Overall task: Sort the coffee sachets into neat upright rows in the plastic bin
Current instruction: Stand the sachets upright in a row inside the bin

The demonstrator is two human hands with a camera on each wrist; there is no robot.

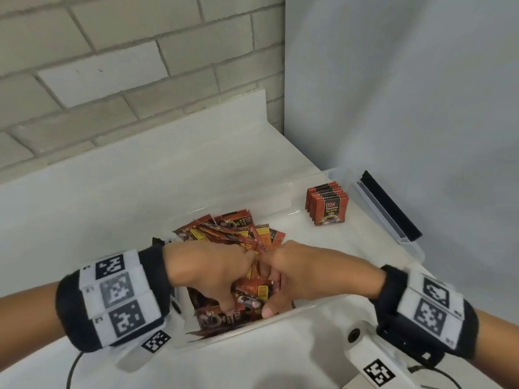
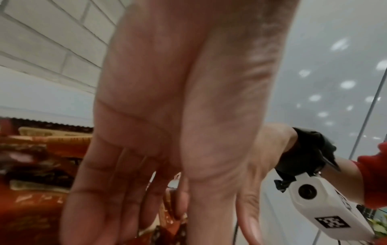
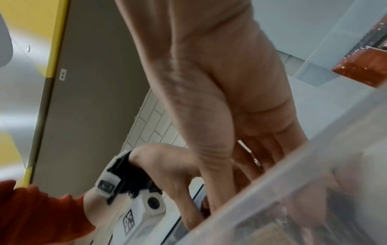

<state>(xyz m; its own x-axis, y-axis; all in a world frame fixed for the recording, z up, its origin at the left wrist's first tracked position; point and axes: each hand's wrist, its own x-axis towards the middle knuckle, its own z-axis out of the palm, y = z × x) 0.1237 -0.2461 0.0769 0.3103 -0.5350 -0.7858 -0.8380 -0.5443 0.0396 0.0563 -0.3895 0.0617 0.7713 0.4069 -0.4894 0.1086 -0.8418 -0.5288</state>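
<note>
A clear plastic bin [image 1: 283, 318] sits on a white counter. Its left part holds a loose pile of red and orange coffee sachets [image 1: 233, 231]. At the far right of the bin a short row of sachets [image 1: 327, 203] stands upright; the right wrist view shows it too, as the row [image 3: 364, 69]. Both hands are down in the pile, knuckles nearly touching. My left hand [image 1: 224, 299] curls its fingers and thumb round a bunch of sachets [image 1: 252, 293]. My right hand [image 1: 275, 301] grips the same bunch from the other side. The fingertips are partly hidden among the sachets.
A clear flap with a black strip [image 1: 390, 206] lies open at the bin's right end. A brick wall stands behind the counter and a plain white wall to the right. Bare bin floor [image 1: 323, 248] lies between pile and row. A cable [image 1: 71, 369] trails at lower left.
</note>
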